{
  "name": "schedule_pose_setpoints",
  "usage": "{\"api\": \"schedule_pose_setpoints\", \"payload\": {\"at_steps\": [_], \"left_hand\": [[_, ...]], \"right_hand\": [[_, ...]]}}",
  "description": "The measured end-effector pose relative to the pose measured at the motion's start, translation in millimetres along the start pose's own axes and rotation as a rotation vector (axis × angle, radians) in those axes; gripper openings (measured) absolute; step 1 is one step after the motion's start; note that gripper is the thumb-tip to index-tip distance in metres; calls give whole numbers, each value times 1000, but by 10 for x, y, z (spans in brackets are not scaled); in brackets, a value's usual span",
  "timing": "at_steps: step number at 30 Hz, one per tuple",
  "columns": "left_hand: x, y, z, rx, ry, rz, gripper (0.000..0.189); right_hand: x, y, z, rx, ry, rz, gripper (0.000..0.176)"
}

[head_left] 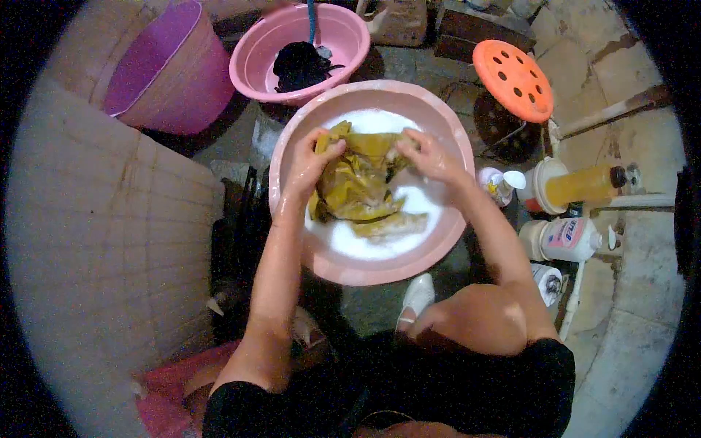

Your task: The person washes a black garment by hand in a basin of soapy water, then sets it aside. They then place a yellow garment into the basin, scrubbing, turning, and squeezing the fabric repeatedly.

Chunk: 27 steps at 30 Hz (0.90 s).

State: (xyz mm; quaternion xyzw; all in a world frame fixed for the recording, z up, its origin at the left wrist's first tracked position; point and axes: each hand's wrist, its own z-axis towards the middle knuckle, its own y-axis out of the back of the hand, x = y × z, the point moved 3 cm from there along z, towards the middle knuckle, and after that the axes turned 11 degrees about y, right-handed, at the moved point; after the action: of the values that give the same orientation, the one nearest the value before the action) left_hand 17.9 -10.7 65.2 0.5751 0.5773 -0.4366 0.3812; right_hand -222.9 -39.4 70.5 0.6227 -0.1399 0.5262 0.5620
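A wet mustard-yellow garment (358, 182) is stretched between my two hands, its lower part lying in white suds (365, 244). The suds fill the bottom of a large pink basin (292, 139) in front of me. My left hand (314, 157) grips the cloth's upper left edge, thumb pressed over it. At the upper right edge, my right hand (427, 155) pinches the cloth with bent fingers. Part of the garment is folded over itself, and its exact kind cannot be made out.
Behind stands a smaller pink basin (248, 55) with dark cloth (299, 67) and a blue hose (312, 25). A tall pink tub (182, 87) is at left. On the right are an orange stool (515, 80), a yellow-liquid bottle (584, 186) and a white labelled bottle (573, 239).
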Motion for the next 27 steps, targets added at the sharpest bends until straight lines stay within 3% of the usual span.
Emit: {"api": "schedule_pose_setpoints", "payload": {"at_steps": [2, 4, 6, 7, 8, 10, 11, 13, 14, 16, 18, 19, 20, 21, 22, 24, 27], "left_hand": [[23, 38, 91, -27, -9, -44, 24], [137, 54, 266, -43, -33, 28, 27], [148, 11, 398, -374, -224, 470, 28], [180, -95, 385, -510, -220, 512, 26], [373, -133, 494, -597, -206, 588, 24], [706, -202, 605, -602, 50, 658, 21], [776, -248, 606, -596, 53, 661, 21], [922, -330, 585, -606, 71, 731, 30], [1058, -360, 613, -604, 81, 731, 30], [1325, -393, 731, -697, -204, 974, 34], [1597, -293, 944, -629, -143, 987, 32], [1713, -217, 1055, -540, -142, 1030, 28], [1731, -129, 1151, -452, -146, 1075, 25], [1374, -34, 1057, -302, 103, 632, 21], [1110, -76, 808, -289, 332, -59, 21], [959, -112, 724, -209, 270, -478, 21], [840, -334, 573, -162, 240, -566, 25]], "right_hand": [[28, 72, 125, -26, -78, 160, 40], [-125, -13, 258, -102, -32, 251, 43], [-247, -145, 351, -235, -322, 664, 45], [-407, -324, 346, -338, -424, 798, 47], [-907, -554, 384, -271, -513, 590, 44], [-745, -668, 345, -138, -438, 12, 29], [-747, -796, 319, -140, -445, 13, 29], [-838, -1047, 251, -46, -385, -392, 25], [-870, -1086, 201, -39, -390, -390, 25], [-885, -1158, 213, 139, -196, -448, 22], [-1517, -1427, 195, 205, -129, -553, 22], [-1923, -1542, 165, 149, -118, -395, 23], [-1709, -1317, 251, 124, -239, -282, 27], [-1303, -1084, 323, 59, -325, -185, 30], [-928, -957, 327, -19, -328, -107, 35], [-158, -866, 276, -149, -172, -56, 44], [499, -950, 160, -291, 372, -522, 38]]}}
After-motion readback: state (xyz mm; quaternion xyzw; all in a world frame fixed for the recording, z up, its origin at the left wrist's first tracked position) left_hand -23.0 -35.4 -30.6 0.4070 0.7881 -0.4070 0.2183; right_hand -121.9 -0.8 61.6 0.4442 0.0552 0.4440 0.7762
